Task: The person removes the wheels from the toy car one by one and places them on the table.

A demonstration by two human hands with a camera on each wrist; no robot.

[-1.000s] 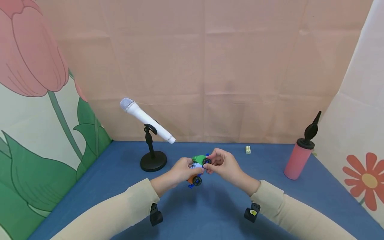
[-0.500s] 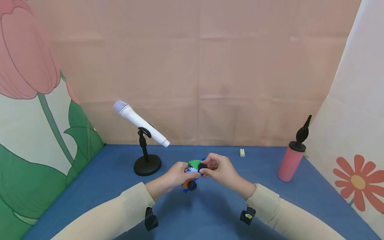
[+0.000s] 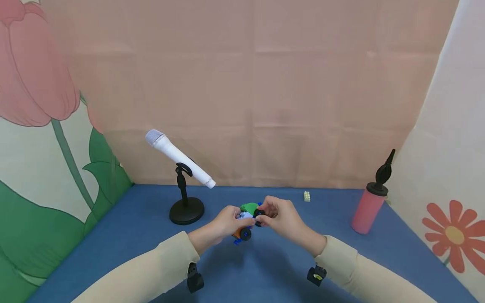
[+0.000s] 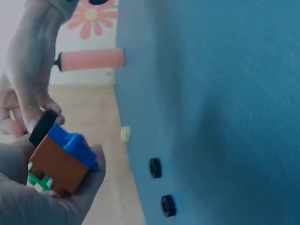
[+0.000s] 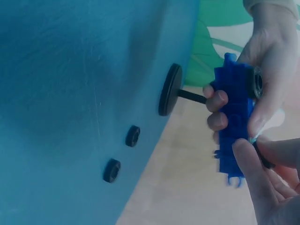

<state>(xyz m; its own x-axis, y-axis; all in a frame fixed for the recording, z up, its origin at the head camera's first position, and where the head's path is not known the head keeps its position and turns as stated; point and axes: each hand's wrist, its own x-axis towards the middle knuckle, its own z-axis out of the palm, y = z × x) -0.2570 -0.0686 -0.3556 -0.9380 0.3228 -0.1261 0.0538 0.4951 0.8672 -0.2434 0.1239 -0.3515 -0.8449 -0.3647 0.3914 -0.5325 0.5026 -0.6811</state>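
A small block-built toy car [image 3: 250, 208] is held above the table in my left hand [image 3: 225, 221], thumb on top and fingers wrapped beneath. Green, light blue and orange blocks sit on its blue base [image 5: 233, 115]. One black wheel [image 3: 245, 234] is fitted at the near end. Near the far end, my right hand [image 3: 283, 218] pinches another black wheel [image 3: 259, 213] between thumb and index finger, against the car's side. Whether that wheel is seated cannot be told. In the left wrist view the orange block [image 4: 60, 164] faces the camera.
Two loose black wheels [image 4: 155, 168] lie on the blue table [image 3: 151, 235], hidden in the head view. A white microphone [image 3: 179, 158] on a black stand [image 3: 187, 210] is at the left. A pale yellow block [image 3: 307, 196] and pink pump [image 3: 369, 210] are toward the right.
The head view has shifted slightly, so the whole scene sits a little lower and left. Both hands keep their hold on the car and wheel, with only slight finger movement.
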